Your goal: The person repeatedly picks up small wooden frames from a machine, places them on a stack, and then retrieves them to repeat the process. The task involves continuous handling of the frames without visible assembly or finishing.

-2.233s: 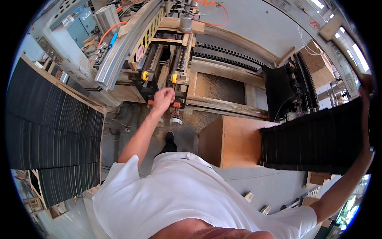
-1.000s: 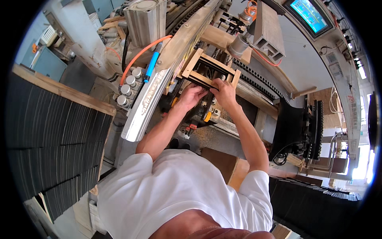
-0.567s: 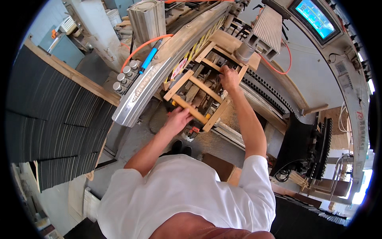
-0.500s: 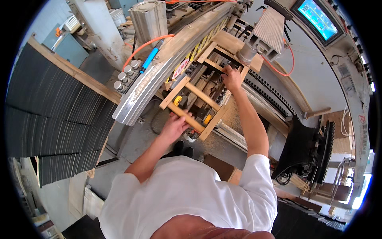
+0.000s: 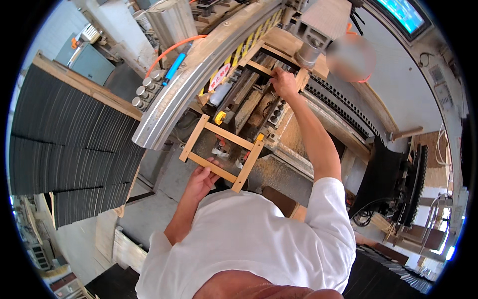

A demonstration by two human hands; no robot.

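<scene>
A small wooden frame [image 5: 229,134] of light bars is tilted in front of my belly. My left hand [image 5: 200,180] is closed round its near bar. Farther off, a second wooden frame [image 5: 259,67], dark along its inner sides, lies on the machine. My right hand [image 5: 285,83] is closed on the inner crossbar of that far frame, its fingertips partly hidden. Between the two frames, the machine bed [image 5: 249,107] shows sawdust and metal parts. A yellow round part [image 5: 220,117] sits just beyond the near frame.
A metal beam [image 5: 174,99] with a blue pen-like tool [image 5: 174,68] on it runs along the left. Stacked dark panels [image 5: 69,144] stand farther left. A metal cylinder [image 5: 307,54] hangs at the far frame's corner. Slotted rails [image 5: 343,109] run on the right, near a screen [image 5: 398,15].
My left hand has drawn the near wooden frame toward my body and slightly left, away from the far frame. My right hand remains on the far frame.
</scene>
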